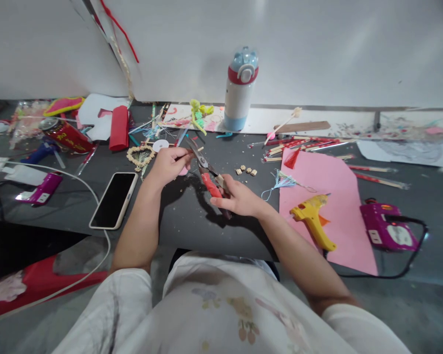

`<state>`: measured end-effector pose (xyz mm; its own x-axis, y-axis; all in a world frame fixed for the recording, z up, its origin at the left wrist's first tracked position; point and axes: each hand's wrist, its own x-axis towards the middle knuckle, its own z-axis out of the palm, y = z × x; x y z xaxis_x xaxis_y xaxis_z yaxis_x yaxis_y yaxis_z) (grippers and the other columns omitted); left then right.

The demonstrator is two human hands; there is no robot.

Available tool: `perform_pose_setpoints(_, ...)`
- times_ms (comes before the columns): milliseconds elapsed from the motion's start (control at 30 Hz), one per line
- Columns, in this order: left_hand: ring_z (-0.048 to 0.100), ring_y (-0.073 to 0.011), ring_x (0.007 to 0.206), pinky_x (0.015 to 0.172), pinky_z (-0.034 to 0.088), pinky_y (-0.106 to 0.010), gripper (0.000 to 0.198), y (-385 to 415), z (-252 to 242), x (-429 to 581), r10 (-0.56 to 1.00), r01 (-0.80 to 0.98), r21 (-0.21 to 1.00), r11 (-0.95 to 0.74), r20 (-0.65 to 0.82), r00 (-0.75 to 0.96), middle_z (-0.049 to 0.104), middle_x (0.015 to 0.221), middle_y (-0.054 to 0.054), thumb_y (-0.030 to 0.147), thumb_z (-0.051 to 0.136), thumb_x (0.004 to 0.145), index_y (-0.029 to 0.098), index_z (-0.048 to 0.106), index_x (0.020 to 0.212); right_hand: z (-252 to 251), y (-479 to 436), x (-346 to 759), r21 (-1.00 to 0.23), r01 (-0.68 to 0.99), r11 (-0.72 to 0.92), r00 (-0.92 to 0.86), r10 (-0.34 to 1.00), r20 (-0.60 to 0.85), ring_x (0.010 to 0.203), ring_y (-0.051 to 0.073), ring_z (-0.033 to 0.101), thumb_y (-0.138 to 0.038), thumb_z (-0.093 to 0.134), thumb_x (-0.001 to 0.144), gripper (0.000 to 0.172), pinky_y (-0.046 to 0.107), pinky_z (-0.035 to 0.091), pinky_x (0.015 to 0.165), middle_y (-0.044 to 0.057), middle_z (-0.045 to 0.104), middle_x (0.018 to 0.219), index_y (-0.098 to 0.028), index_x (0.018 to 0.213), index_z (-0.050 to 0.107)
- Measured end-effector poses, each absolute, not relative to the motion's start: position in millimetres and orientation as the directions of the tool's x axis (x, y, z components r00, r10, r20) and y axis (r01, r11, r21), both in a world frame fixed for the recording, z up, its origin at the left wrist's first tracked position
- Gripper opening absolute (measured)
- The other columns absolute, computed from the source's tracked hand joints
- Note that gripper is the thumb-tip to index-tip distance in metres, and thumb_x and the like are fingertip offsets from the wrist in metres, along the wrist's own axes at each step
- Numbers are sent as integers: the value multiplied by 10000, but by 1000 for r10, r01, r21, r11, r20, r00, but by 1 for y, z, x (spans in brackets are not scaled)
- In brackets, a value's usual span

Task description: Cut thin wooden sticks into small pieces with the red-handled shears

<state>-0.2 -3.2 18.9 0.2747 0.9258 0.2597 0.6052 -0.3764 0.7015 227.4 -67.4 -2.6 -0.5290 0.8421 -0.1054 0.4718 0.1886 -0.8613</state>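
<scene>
My right hand (pixel 239 195) is wrapped round a pair of pliers (pixel 209 183) with red handles, their metal jaws pointing up and to the left. Beside those jaws, my left hand (pixel 171 166) is closed in a pinch. What its fingertips hold is too small to make out. A bit of pink shows under the left fingers. Several small pale beige pieces (pixel 248 170) lie on the dark table to the right of the pliers. Just left of my left hand are a heart-shaped beige wreath (pixel 140 156) and a white disc (pixel 160 145).
A bottle (pixel 239 93) stands at the back. On the right, a yellow glue gun (pixel 313 216) rests on a pink sheet (pixel 339 184), near a purple power box (pixel 387 226). A phone (pixel 114 199), a red can (pixel 66 136) and a white cable (pixel 93 189) occupy the left.
</scene>
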Motion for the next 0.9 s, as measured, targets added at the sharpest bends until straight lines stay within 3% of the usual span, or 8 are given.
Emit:
perform_pose_setpoints(133,500,-104,533,548,367,-233,297,-4,18,4,903,693,579,-429,305,304,555,539,5,287,479,836,165,548,574,-3,-67,227,-866,476,151,-511,849,-133,644,134,484,-624,546,729,481,277,356,606,-4,536,767,-197,874,381)
perform_pose_setpoints(333,545,-151,677,598,352,-257,205,-5,9,9,822,857,198,-475,448,352,600,699,-38,264,458,853,175,585,720,-10,-63,225,-898,438,53,-489,851,-188,647,131,486,-645,538,722,511,270,355,588,-17,529,743,-186,915,420)
perform_pose_setpoints(467,560,-156,682,605,361,-260,262,-6,5,9,777,853,116,-509,489,397,607,697,-50,278,411,890,175,600,740,-11,-63,223,-905,424,19,-478,854,-206,676,140,508,-641,565,704,524,275,370,602,-4,546,772,-184,921,426)
perform_pose_setpoints(600,547,-136,625,583,365,-251,300,-4,6,6,767,799,207,-564,488,416,590,636,-40,252,408,882,176,574,644,-6,-66,223,-896,443,25,-488,845,-218,673,146,519,-643,579,693,543,283,379,608,1,553,779,-188,943,422)
perform_pose_setpoints(733,529,-110,549,544,366,-237,299,-2,9,3,820,702,447,-554,441,365,580,560,-16,242,470,835,169,559,559,-3,-68,224,-882,469,48,-489,846,-214,677,150,524,-657,588,669,578,285,383,605,3,547,791,-190,964,417)
perform_pose_setpoints(900,529,-98,508,501,377,-213,216,-1,13,-1,918,585,710,-392,254,305,605,540,0,166,482,743,157,601,564,-3,-68,224,-861,499,101,-494,850,-186,690,153,512,-668,593,647,595,285,381,601,5,537,819,-196,960,411)
